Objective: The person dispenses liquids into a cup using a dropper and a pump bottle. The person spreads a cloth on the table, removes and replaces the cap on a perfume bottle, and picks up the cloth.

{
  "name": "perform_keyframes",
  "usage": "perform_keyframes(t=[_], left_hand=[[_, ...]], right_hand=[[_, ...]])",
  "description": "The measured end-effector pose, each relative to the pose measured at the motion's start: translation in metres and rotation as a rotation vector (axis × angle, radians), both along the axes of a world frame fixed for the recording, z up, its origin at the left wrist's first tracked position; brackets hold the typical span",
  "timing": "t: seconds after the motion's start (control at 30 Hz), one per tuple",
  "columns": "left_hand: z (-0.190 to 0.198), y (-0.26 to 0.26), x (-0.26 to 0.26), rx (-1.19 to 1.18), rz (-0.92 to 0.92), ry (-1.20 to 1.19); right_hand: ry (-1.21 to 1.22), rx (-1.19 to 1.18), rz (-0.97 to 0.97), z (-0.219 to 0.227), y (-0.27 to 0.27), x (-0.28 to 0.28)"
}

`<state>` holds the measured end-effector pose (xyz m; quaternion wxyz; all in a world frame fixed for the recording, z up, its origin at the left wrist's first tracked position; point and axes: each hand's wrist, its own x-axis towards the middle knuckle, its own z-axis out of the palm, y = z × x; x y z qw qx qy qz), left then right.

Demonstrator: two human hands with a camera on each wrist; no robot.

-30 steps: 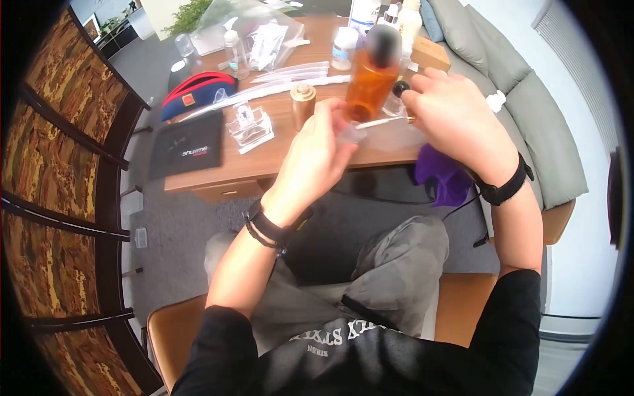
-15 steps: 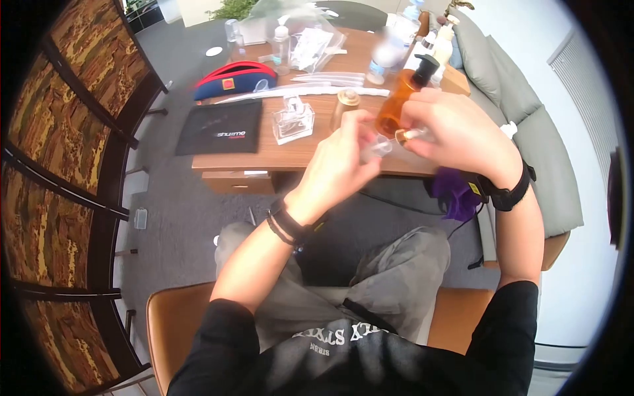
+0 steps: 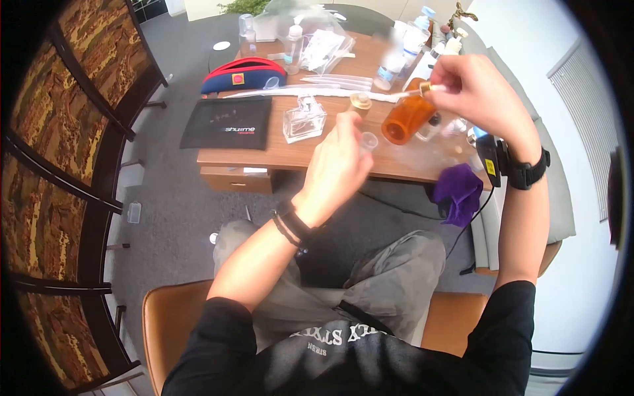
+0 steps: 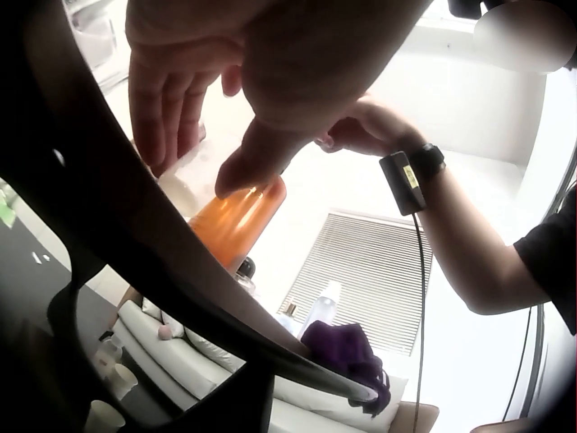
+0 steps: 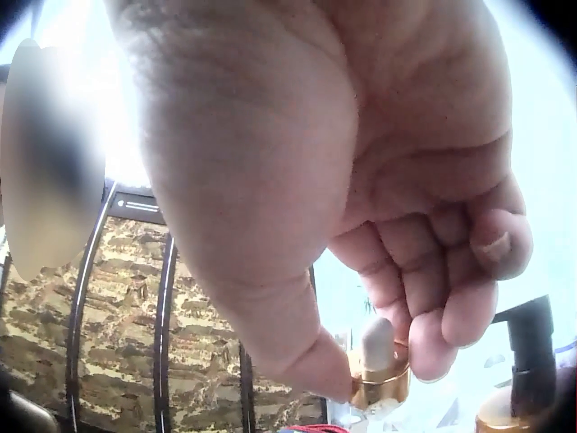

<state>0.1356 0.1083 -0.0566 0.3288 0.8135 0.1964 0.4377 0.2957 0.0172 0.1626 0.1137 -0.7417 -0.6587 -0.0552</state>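
My right hand (image 3: 475, 96) pinches a dropper (image 3: 426, 88) by its gold collar, above the amber bottle (image 3: 399, 125). The dropper's pale rubber bulb (image 5: 377, 343) shows between the fingers in the right wrist view, and its thin tube points left in the head view. My left hand (image 3: 338, 162) holds a small clear cup (image 3: 370, 140) between thumb and fingers, low over the table's front edge. Just beyond the left hand stands a gold bottle (image 3: 360, 102), its lower part hidden behind the fingers. The amber bottle (image 4: 236, 221) appears behind the left thumb in the left wrist view.
On the wooden table (image 3: 231, 157) are a clear glass perfume bottle (image 3: 305, 122), a black pouch (image 3: 228, 124), a red-and-blue case (image 3: 243, 76) and several pump bottles at the back. A purple cloth (image 3: 457, 193) hangs at the right front edge.
The dropper, with its tube near the cup a second ago, has been lifted up and away to the right by my right hand. My left hand keeps hold of the cup.
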Motion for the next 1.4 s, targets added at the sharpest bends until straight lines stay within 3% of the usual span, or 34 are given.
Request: perform_keyframes(t=[0.03, 0.2, 0.6, 0.7, 0.77, 0.9, 1.1, 1.4], left_hand=[[0.0, 0.0, 0.0, -0.014, 0.021, 0.016], [-0.003, 0.001, 0.0, 0.002, 0.041, 0.011], [-0.008, 0.005, 0.002, 0.005, 0.072, 0.014], [-0.008, 0.003, 0.002, -0.001, 0.062, 0.009], [-0.007, 0.003, 0.002, -0.005, 0.057, 0.003], [-0.006, 0.002, 0.001, -0.018, 0.057, 0.012], [-0.006, 0.003, 0.001, -0.023, 0.064, 0.001], [-0.006, 0.005, 0.0, -0.022, 0.065, 0.0]], right_hand=[[-0.084, 0.029, 0.024, 0.001, 0.006, -0.001], [-0.045, 0.022, 0.033, 0.001, 0.031, -0.002], [-0.118, -0.25, -0.028, 0.009, 0.069, -0.018], [-0.237, -0.208, 0.096, 0.015, 0.078, -0.03], [-0.211, -0.319, 0.199, 0.03, 0.076, -0.038], [-0.231, -0.436, 0.199, 0.038, 0.082, -0.046], [-0.251, -0.172, 0.187, -0.005, 0.093, -0.015], [-0.201, -0.196, 0.212, -0.021, 0.087, -0.007]])
